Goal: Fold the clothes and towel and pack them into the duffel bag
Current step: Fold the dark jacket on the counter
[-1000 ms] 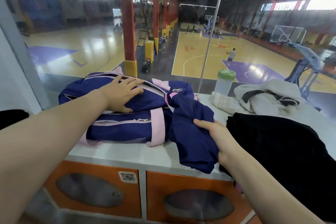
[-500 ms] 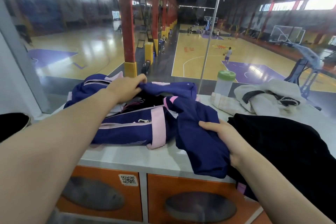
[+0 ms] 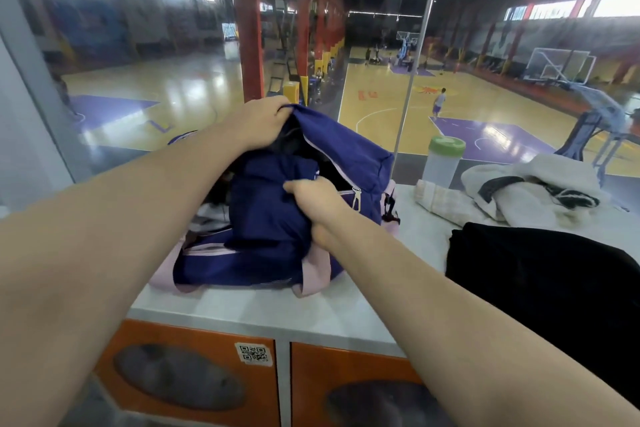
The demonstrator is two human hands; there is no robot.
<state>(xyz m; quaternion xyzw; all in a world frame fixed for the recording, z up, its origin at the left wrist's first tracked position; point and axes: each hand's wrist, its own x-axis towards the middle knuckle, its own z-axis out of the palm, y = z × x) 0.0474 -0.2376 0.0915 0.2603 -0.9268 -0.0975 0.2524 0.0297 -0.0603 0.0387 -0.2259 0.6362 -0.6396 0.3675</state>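
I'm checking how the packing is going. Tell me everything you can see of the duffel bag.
The duffel bag is navy fabric with pale pink straps and trim and looks soft. It lies on the white locker top, unzipped. The left hand grips the far flap and lifts it up, showing a dark inside. The right hand pushes a folded navy garment into the opening. A zipper pull hangs beside the right hand.

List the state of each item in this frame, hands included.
duffel bag: open, flap lifted.
left hand: grips the bag's flap, holding it up.
right hand: grips the navy garment.
navy garment: folded, partly inside the bag's opening.
black garment: lying on the counter, not packed.
white garment: crumpled, unfolded.
towel: lying on the counter, not packed.
bottle: upright, green lid on.
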